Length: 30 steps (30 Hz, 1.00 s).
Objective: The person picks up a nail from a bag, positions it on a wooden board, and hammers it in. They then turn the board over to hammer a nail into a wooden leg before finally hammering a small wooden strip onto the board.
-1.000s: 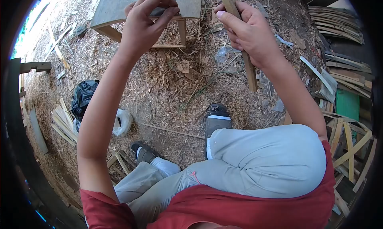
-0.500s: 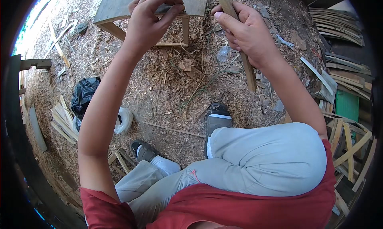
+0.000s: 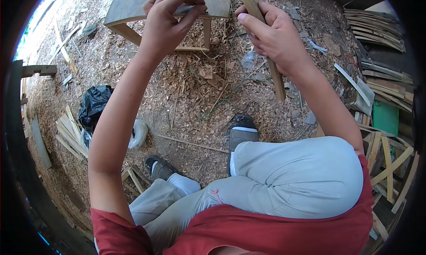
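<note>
My left hand (image 3: pixel 175 17) is over the near edge of a low wooden table (image 3: pixel 128 4) with a grey board top. Its thumb and forefinger are pinched together; whatever is between the fingertips is too small to make out. My right hand (image 3: pixel 277 35) grips a wooden stick (image 3: pixel 276 79), fingers wrapped around it and thumb lying along it. The stick slants, its lower end pointing down toward my knee. Its upper end runs out of the top of the view, so what is there is hidden.
Wood shavings (image 3: pixel 195 95) cover the ground. On the left are a black plastic bag (image 3: pixel 94 106) and a bundle of thin wood strips (image 3: pixel 71 133). Stacked boards (image 3: pixel 375 28), a green container (image 3: pixel 385 117) and loose slats (image 3: pixel 390 166) lie along the right. My shoe (image 3: pixel 243 130) is below.
Both hands hold nearly the same place and grip. Only a very slight shift of the left arm and the view shows.
</note>
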Each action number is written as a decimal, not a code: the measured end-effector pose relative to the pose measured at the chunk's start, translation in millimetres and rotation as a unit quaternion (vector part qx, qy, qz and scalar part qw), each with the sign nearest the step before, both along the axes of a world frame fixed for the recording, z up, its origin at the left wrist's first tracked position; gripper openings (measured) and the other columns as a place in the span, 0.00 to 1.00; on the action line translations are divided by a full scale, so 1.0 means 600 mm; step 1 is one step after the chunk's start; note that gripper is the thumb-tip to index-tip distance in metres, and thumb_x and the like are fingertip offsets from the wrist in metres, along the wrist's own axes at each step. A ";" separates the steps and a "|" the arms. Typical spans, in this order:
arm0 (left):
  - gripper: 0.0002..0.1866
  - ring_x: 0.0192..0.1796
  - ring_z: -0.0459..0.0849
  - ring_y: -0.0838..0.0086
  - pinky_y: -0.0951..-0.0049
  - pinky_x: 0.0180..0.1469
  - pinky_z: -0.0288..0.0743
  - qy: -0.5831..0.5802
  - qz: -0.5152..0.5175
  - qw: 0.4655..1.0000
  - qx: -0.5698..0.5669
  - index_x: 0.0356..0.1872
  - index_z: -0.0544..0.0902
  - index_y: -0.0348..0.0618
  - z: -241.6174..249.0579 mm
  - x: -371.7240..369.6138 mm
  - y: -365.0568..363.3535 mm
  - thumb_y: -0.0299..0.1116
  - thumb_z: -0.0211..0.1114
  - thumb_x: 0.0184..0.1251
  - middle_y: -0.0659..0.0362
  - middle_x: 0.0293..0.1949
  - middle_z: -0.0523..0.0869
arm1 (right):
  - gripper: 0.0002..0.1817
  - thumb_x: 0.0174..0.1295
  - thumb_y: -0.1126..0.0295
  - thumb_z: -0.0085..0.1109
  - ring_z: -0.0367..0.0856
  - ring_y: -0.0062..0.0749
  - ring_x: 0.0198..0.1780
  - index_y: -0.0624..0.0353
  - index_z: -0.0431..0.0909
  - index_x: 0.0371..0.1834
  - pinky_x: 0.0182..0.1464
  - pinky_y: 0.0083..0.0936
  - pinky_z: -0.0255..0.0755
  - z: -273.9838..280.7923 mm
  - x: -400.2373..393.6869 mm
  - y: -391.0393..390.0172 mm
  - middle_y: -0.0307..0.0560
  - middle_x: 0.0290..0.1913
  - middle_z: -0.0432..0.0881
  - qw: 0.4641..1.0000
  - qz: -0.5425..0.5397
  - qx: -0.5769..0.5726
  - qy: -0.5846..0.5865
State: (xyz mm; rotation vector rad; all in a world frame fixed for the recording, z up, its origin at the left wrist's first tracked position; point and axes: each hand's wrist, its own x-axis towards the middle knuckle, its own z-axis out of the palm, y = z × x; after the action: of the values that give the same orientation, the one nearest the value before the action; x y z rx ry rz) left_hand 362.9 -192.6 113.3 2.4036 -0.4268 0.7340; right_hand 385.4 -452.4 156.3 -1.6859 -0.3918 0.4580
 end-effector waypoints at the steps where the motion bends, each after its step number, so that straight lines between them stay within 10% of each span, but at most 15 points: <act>1: 0.08 0.55 0.88 0.75 0.67 0.66 0.65 0.000 0.000 1.000 0.000 0.49 0.92 0.52 0.000 0.000 -0.001 0.38 0.75 0.75 0.69 0.47 0.93 | 0.10 0.79 0.65 0.63 0.64 0.07 0.21 0.58 0.84 0.55 0.23 0.16 0.56 -0.003 0.002 -0.001 0.25 0.25 0.72 1.000 -0.001 0.010 0.000; 30: 0.13 0.58 0.88 0.78 0.64 0.69 0.57 -0.015 0.002 0.998 0.063 0.55 0.89 0.56 -0.003 0.006 0.006 0.43 0.75 0.76 0.71 0.49 0.95 | 0.15 0.80 0.63 0.62 0.74 0.17 0.25 0.53 0.85 0.64 0.29 0.24 0.69 0.007 0.000 -0.005 0.38 0.31 0.85 0.983 -0.034 -0.028 -0.178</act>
State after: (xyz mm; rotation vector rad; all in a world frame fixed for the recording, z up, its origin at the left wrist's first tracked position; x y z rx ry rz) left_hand 366.5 -189.2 111.7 2.5127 -0.4947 0.7661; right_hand 385.6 -455.3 160.7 -1.8329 -0.5821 0.1146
